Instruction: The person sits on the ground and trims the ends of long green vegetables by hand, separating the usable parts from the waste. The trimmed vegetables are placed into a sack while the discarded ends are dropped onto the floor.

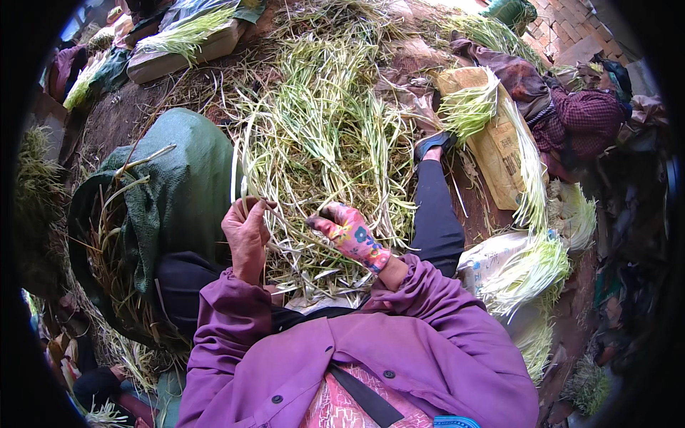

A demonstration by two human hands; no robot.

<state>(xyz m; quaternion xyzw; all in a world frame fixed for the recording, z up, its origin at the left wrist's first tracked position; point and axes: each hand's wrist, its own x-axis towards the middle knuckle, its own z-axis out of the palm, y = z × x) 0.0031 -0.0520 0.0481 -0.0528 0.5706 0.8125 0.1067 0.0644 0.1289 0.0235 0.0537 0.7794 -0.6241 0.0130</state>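
My bare left hand [246,230] pinches a few long pale stalks [234,171] between thumb and fingers, and they stand up above it. My right hand [353,235] wears a pink flowered glove with darkened fingertips. Its thumb and fingers are closed on a thin leafy stalk [334,199] that juts out past them. Beneath and beyond both hands spreads a loose heap of green and whitish leafy stalks [321,123], mixed with dry, yellowed bits. The two hands are a short way apart over the near end of this heap.
A green woven sack [187,155] stuffed with dry stalks lies at my left. To my right, trimmed pale bundles [527,273] rest on a white sack [481,262], and another bundle [471,107] lies on a brown paper sack [497,155]. A person [578,112] sits bent beyond.
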